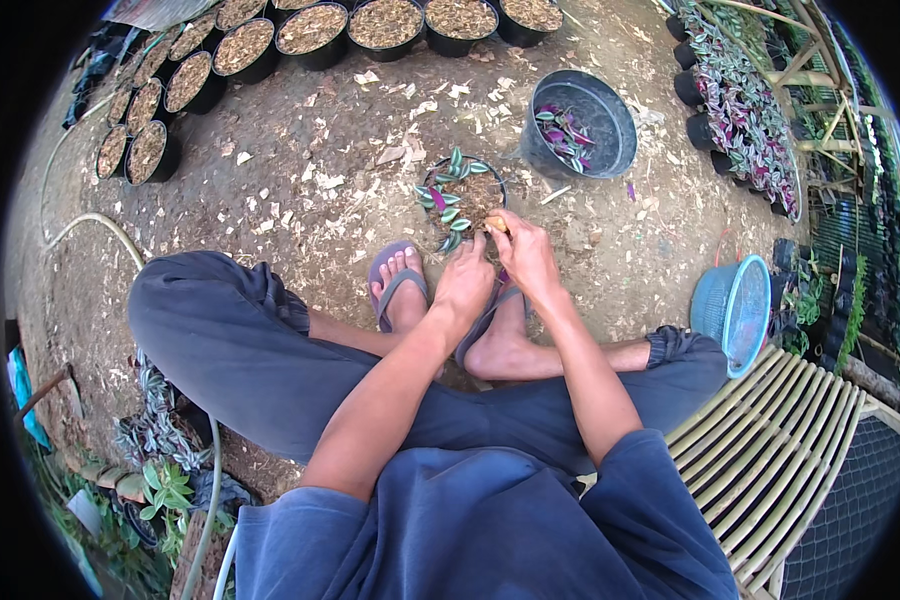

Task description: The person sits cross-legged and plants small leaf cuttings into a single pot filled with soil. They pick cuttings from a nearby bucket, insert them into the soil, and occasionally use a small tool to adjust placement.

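Between my feet and the large bucket stands a small dark pot [504, 180] filled with brown soil. Striped green-and-silver cuttings [450, 198] line its left and far side, with a purple leaf among them. My left hand [465, 275] is at the pot's near rim, fingers bent together and pointing down; what they hold, if anything, is hidden. Just right of it, my right hand [526, 258] is closed around a small tan, rounded piece [497, 223] over the pot's near right edge. Its lower end cannot be made out.
A black bucket [610, 125] holds loose purple-green cuttings [564, 135]. Rows of filled black pots [315, 35] curve along the far left. Striped plants [740, 120] grow at the far right. A blue basket [715, 305] and a bamboo bench [770, 450] are at my right; a hose [110, 225] lies left.
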`<state>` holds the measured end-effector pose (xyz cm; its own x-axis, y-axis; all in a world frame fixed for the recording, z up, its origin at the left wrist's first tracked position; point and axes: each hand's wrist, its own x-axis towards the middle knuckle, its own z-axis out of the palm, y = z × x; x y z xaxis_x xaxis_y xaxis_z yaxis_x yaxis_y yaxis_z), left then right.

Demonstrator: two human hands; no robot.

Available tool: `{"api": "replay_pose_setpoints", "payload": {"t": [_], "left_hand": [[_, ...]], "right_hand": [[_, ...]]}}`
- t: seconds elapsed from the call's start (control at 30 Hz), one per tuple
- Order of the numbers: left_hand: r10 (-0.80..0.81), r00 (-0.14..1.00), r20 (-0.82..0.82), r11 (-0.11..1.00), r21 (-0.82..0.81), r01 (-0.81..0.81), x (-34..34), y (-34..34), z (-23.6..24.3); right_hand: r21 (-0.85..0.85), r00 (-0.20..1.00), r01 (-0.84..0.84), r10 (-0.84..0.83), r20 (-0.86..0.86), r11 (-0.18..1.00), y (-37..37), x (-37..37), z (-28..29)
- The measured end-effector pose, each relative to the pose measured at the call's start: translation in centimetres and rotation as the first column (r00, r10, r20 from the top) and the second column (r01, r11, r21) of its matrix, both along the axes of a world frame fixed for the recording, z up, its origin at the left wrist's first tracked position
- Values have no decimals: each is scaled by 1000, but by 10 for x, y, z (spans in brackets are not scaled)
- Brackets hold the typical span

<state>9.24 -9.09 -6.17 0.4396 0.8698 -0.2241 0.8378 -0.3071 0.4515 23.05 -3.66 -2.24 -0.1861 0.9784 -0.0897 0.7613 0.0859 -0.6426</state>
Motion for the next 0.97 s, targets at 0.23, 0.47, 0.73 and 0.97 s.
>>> {"api": "replay_pose_setpoints", "payload": {"t": [0.23,0.47,0.73,0.97], "left_hand": [[35,999,10,999,-12,-35,2,0,-1],[34,999,24,999,18,-34,1,-1,-4],[12,1000,-1,1000,24,-12,1,-1,-7],[-4,1000,27,1000,-19,5,-1,5,7]], "right_hand": [[84,999,-36,36,-2,996,-2,-2,1],[59,999,29,-30,25,998,-1,0,-8],[31,1000,23,-24,7,999,0,0,-6],[-22,999,39,-39,-28,999,2,3,7]]}}
